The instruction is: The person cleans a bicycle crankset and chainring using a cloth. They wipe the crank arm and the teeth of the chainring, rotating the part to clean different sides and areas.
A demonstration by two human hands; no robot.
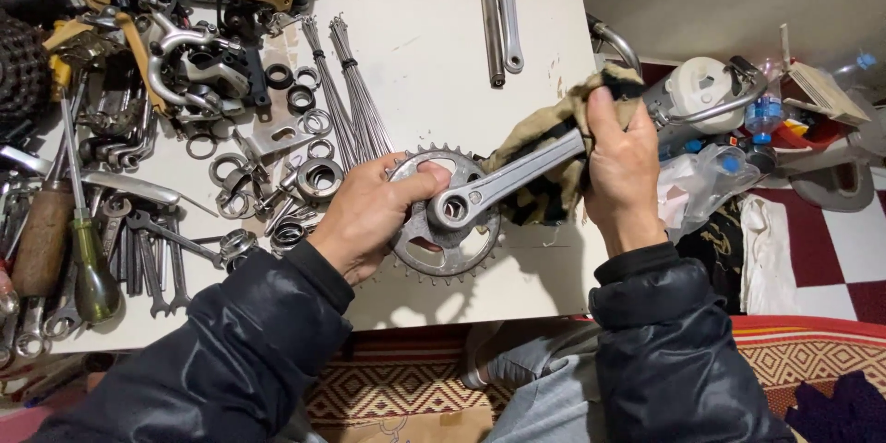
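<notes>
Left hand [369,212] is clamped on toothed silver metal chainring [443,221]; right hand [623,171], beside it, is closed on brown-tan rag [544,143] wrapped around silver crank arm [517,175], above white desk [434,55].

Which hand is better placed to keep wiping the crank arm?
Right. The right hand already presses the rag around the crank arm; the left hand grips the chainring.

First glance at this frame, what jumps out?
Dead centre, the left hand holds a toothed chainring while the right hand presses a camouflage rag around its silver crank arm. At far left, wrenches, rings and brake parts crowd the white table.
</notes>
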